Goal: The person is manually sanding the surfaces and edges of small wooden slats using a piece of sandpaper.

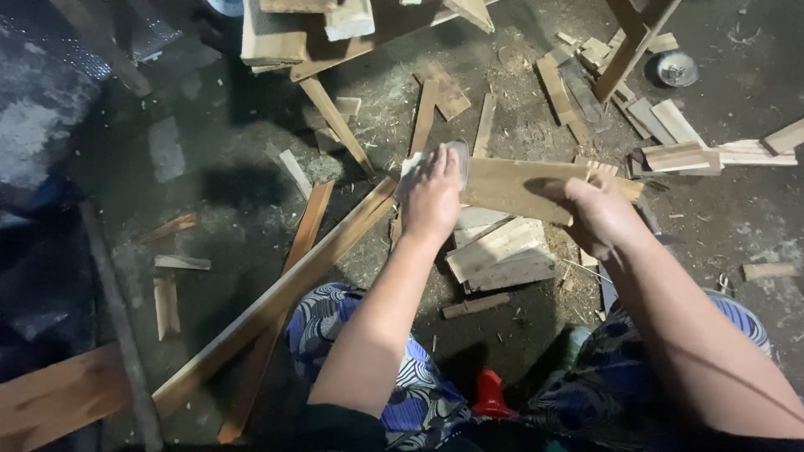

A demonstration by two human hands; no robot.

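Dusty concrete floor (209, 167), littered with offcuts and sawdust, lies below the seated person. Right hand (599, 213) has its fingers clenched around one end of a flat wooden board (511, 186), holding it level above the floor, seemingly to steady it. Left hand (433, 197) presses flat on the board's other end, fingers extended over a pale pad-like object (456, 159); its kind cannot be told. Just below the fingers lies a stack of short planks (502, 255). A long batten (276, 297) runs diagonally beside the left forearm.
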